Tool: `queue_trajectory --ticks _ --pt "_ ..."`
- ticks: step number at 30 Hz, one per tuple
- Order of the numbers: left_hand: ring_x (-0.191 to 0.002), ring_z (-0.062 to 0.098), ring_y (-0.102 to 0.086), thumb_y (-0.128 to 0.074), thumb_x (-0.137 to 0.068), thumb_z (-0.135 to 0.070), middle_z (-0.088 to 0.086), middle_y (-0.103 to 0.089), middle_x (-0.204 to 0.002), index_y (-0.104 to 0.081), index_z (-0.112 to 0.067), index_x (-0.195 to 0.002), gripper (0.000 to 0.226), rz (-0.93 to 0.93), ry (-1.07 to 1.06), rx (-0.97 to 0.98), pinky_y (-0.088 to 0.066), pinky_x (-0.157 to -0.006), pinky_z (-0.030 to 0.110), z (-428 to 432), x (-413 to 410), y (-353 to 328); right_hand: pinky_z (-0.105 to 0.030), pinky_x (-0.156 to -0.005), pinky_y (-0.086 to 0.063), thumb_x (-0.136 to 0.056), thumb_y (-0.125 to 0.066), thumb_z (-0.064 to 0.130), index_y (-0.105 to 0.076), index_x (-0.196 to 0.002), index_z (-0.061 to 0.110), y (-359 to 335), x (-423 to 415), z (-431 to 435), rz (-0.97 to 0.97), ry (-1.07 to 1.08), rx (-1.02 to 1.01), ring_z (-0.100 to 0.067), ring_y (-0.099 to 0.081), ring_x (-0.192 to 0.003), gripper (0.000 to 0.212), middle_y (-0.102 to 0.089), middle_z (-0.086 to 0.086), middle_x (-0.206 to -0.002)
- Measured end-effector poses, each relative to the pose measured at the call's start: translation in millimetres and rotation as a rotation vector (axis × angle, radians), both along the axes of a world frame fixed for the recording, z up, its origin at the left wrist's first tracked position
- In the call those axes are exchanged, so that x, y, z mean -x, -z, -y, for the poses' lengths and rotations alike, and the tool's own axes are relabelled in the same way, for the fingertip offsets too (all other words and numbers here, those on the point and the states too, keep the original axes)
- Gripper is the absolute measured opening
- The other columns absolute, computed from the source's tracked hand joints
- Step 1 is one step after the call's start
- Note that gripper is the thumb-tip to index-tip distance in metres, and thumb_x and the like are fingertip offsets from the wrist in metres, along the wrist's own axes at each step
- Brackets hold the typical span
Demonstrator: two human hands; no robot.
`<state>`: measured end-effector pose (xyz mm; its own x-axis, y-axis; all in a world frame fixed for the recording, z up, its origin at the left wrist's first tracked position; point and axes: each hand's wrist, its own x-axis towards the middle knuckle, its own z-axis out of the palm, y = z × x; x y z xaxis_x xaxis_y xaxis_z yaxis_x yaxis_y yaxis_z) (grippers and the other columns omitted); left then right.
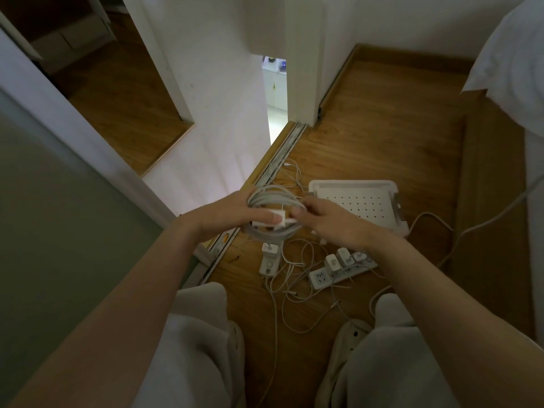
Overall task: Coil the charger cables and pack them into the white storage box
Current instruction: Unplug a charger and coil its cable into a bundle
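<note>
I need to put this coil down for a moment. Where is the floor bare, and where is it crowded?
Bare floor lies beyond the box, up to the wall. The box's dotted bottom is bare too. Crowded: between the box and the knees, where loose cables tangle round the power strip.

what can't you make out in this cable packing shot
Head view only.
- storage box: near left corner behind the right hand.
- cable coil: sides covered by the left hand and right hand; its plug ends don't show.
- Right hand's grip: blurred, pinching or just touching is unclear.
- loose cables on the floor: too thin and tangled to count.
- power strip: right end behind the right forearm.
</note>
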<state>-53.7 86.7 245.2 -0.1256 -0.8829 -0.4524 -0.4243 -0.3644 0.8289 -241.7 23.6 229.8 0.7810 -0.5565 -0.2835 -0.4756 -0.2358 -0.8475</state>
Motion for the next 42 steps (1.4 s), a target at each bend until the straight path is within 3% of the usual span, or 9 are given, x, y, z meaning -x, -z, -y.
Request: queue_trajectory --ticks 3,7,12,18,23,27,35,39,42 --pt "-0.101 0.021 -0.063 -0.069 -0.072 -0.046 0.007 -0.061 -0.114 -0.050 -0.014 -0.120 0.060 -0.133 -0.386 0.097 -0.054 -0.088 0.035 3.9 11.0 7.5 -0.014 -0.049 -0.034 -0.101 -0.028 0.034 -0.049 -0.080 0.014 -1.7 -9.9 -2.6 0.098 0.267 0.040 -0.012 -0.039 -0.059 0.036 -0.045 0.000 -0.068" --pt "-0.099 0.019 -0.066 -0.057 -0.090 -0.029 0.010 -0.065 -0.113 -0.051 -0.010 -0.124 0.039 -0.454 -0.697 0.216 -0.056 -0.078 0.026 5.0 37.1 10.8 -0.023 -0.052 -0.028 -0.102 -0.028 0.031 -0.044 -0.069 0.017 2.0 -23.6 -10.6 0.176 0.433 -0.049 -0.010 -0.034 -0.054 0.038 -0.039 0.003 -0.061" --pt "-0.091 0.020 -0.066 -0.042 -0.097 -0.034 0.014 -0.063 -0.107 -0.048 -0.010 -0.122 0.035 -0.676 -0.957 0.189 -0.058 -0.065 0.025 6.2 47.7 2.4 -0.018 -0.047 -0.029 -0.100 -0.034 0.034 -0.051 -0.076 0.013 7.8 -34.9 -20.1 0.249 0.415 -0.086 -0.007 -0.034 -0.049 0.036 -0.040 0.005 -0.057" --pt "-0.102 0.024 -0.064 -0.050 -0.093 -0.037 0.013 -0.060 -0.116 -0.048 -0.012 -0.127 0.042 -0.470 -0.972 0.276 -0.058 -0.074 0.029 13.3 36.5 -2.3 -0.010 -0.053 -0.034 -0.095 -0.049 0.031 -0.055 -0.090 0.018 6.0 -27.2 -13.4 0.240 0.209 0.015 -0.004 -0.039 -0.057 0.015 -0.042 0.009 -0.067" --pt "-0.092 0.020 -0.061 -0.053 -0.093 -0.033 0.003 -0.058 -0.100 -0.053 -0.022 -0.106 0.018 -0.332 -0.912 0.321 -0.057 -0.063 0.026 10.7 32.2 -2.1 -0.027 -0.088 -0.037 -0.090 -0.056 0.024 -0.068 -0.105 0.013 14.5 -13.5 -7.7 -0.080 0.018 0.691 -0.014 -0.041 -0.098 0.022 -0.044 0.002 -0.097" --pt "-0.080 0.016 -0.061 -0.054 -0.093 -0.030 -0.002 -0.058 -0.090 -0.054 -0.026 -0.095 0.004 -0.245 -0.844 0.354 -0.058 -0.067 0.030 8.9 31.4 -2.1 -0.029 -0.089 -0.033 -0.091 -0.055 0.032 -0.067 -0.108 0.020 9.4 -11.8 -12.2 -0.254 0.060 0.929 -0.018 -0.037 -0.104 0.024 -0.038 0.001 -0.101" --pt "-0.089 0.020 -0.062 -0.052 -0.093 -0.033 -0.002 -0.058 -0.093 -0.053 -0.020 -0.109 0.021 -0.176 -0.812 0.321 -0.058 -0.076 0.037 11.0 33.2 2.7 -0.012 -0.061 -0.037 -0.086 -0.065 0.021 -0.071 -0.102 0.014 6.7 -12.0 -11.5 -0.136 0.333 0.482 -0.005 -0.047 -0.072 0.019 -0.055 0.001 -0.087" --pt "-0.091 0.020 -0.062 -0.053 -0.093 -0.032 0.003 -0.061 -0.098 -0.054 -0.017 -0.109 0.022 -0.131 -0.755 0.329 -0.058 -0.073 0.032 10.7 37.1 6.6 -0.019 -0.085 -0.047 -0.088 -0.059 0.006 -0.069 -0.107 0.014 2.3 -14.8 -12.2 0.094 0.379 -0.080 -0.012 -0.061 -0.095 0.023 -0.068 -0.002 -0.104" --pt "-0.090 0.018 -0.063 -0.051 -0.094 -0.030 0.008 -0.062 -0.103 -0.054 -0.014 -0.112 0.024 -0.210 -0.730 0.306 -0.055 -0.060 0.021 10.1 41.0 5.4 -0.024 -0.082 -0.055 -0.093 -0.050 0.005 -0.066 -0.103 0.005 -1.5 -17.4 -13.2 0.335 0.603 -0.413 -0.018 -0.065 -0.088 0.019 -0.068 -0.012 -0.099"
